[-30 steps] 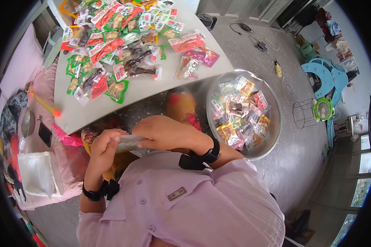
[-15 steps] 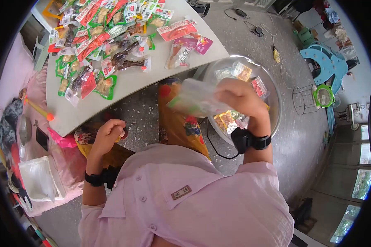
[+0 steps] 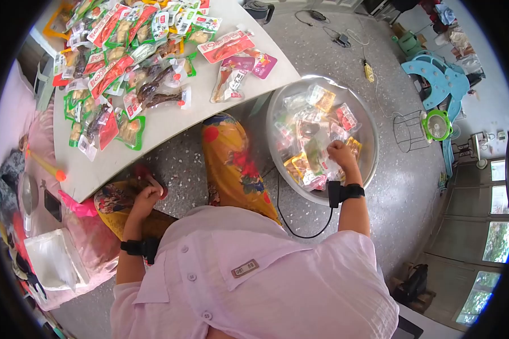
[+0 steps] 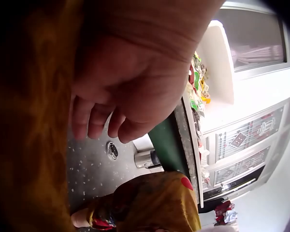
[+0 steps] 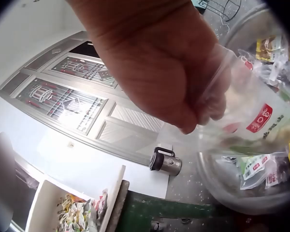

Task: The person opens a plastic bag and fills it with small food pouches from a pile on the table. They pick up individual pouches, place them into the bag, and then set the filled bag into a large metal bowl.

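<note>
My right hand [image 3: 340, 153] pinches the edge of a clear plastic bag [image 5: 249, 118] over a large metal basin [image 3: 369, 152]. A red printed label and something green show on the bag. Beneath it in the basin lie several small snack packets [image 3: 346, 117], some yellow-brown, some red and white. My left hand [image 3: 145, 202] is low beside my left thigh, near the table's front edge. In the left wrist view its fingers [image 4: 97, 118] hang loosely bent with nothing held.
On the white table [image 3: 201, 116] a heap of sealed snack packs [image 3: 116, 53] covers the far left. A purple-topped pack [image 3: 232, 79] lies near its right corner. A black cable [image 3: 291, 230] runs over the floor by the basin. Farther right stand a green fan [image 3: 436, 125] and a wire frame [image 3: 408, 133].
The hands were together at the bag near my lap. My right hand has carried the bag right and down into the basin area, while my left hand has let go and lowered slightly.
</note>
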A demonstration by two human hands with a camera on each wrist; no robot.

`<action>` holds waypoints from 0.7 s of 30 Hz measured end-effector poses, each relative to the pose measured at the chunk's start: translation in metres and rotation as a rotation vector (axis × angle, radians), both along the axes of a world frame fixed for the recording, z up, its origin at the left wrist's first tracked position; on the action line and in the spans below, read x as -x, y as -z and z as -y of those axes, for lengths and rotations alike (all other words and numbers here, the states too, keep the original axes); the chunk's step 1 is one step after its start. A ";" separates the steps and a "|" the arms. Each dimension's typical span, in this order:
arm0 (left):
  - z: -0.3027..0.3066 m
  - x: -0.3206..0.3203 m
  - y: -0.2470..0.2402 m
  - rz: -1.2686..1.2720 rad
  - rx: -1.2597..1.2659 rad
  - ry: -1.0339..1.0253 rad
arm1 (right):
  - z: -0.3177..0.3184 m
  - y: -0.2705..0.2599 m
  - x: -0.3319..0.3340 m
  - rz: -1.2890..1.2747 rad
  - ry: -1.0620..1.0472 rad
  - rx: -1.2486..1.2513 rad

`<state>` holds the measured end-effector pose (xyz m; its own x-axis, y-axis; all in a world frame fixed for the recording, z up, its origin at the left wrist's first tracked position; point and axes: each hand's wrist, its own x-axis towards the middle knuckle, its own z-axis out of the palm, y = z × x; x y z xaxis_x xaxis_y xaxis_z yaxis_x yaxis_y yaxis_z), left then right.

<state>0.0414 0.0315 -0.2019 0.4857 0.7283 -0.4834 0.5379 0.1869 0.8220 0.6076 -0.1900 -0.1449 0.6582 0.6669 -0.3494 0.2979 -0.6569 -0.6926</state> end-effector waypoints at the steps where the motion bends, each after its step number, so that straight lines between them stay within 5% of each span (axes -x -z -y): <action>1: 0.000 0.000 0.001 0.000 0.004 0.003 | 0.006 0.015 -0.003 0.003 0.020 0.014; 8: -0.001 -0.006 0.000 0.003 0.074 -0.030 | 0.034 0.091 -0.038 0.049 0.132 0.155; 11: -0.002 -0.005 0.002 0.011 0.090 -0.049 | 0.037 0.111 -0.075 0.502 -0.007 0.108; 18: 0.000 -0.006 0.003 0.021 0.124 -0.108 | 0.025 0.076 -0.076 0.894 0.067 0.258; 21: -0.001 -0.006 -0.002 -0.004 0.125 -0.081 | 0.021 0.086 -0.039 0.610 0.060 0.404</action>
